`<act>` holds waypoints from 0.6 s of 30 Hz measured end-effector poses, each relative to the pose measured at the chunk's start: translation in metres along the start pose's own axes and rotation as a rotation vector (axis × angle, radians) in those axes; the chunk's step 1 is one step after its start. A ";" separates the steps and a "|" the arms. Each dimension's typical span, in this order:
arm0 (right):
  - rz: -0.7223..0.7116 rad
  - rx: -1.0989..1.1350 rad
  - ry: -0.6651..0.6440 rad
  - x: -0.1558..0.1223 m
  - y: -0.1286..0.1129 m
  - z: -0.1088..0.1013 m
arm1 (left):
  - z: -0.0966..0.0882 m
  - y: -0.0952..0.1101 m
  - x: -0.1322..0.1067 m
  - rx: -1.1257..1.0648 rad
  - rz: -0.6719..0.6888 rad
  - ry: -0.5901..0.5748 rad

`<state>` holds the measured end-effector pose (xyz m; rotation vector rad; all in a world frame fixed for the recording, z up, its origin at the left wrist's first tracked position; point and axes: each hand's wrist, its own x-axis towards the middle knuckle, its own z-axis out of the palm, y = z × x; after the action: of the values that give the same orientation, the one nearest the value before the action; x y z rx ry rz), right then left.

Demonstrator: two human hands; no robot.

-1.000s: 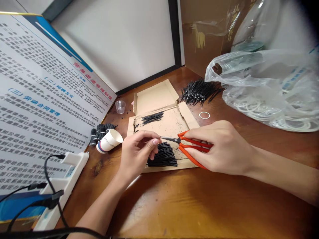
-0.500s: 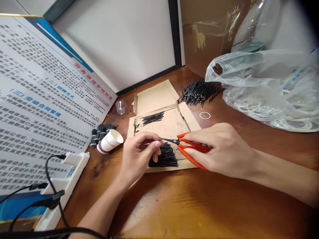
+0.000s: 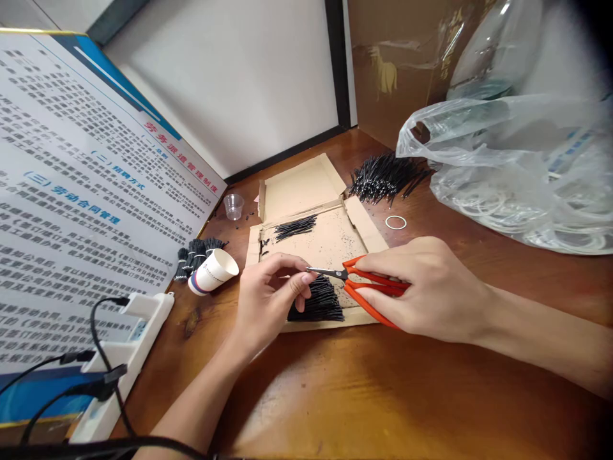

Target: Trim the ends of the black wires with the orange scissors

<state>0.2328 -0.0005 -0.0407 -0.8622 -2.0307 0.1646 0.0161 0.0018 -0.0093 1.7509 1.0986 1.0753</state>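
Over the flattened brown cardboard box (image 3: pixel 330 239), little has shifted: the left hand (image 3: pixel 268 297) still pinches a thin black wire piece (image 3: pixel 303 273) at the near-shut orange-handled scissors (image 3: pixel 368 285) gripped by the right hand (image 3: pixel 431 287), so the snipping looks unfinished.

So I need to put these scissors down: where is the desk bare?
The desk is bare in front of the cardboard, on the side nearest you. A narrower strip runs between cardboard and plastic bag, past the rubber band. Crowded: left by the paper cup and power strip, back by the black wires.
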 end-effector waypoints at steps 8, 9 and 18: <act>-0.004 0.001 0.013 0.001 -0.001 -0.002 | -0.001 -0.002 0.000 -0.006 -0.011 0.006; 0.000 0.008 0.000 0.001 -0.001 -0.002 | -0.001 -0.002 0.000 -0.005 -0.013 0.008; -0.017 -0.037 0.037 -0.001 0.001 0.000 | -0.001 -0.001 0.000 -0.009 -0.037 -0.005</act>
<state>0.2334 -0.0001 -0.0417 -0.8645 -2.0119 0.1008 0.0148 0.0018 -0.0097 1.7187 1.1171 1.0517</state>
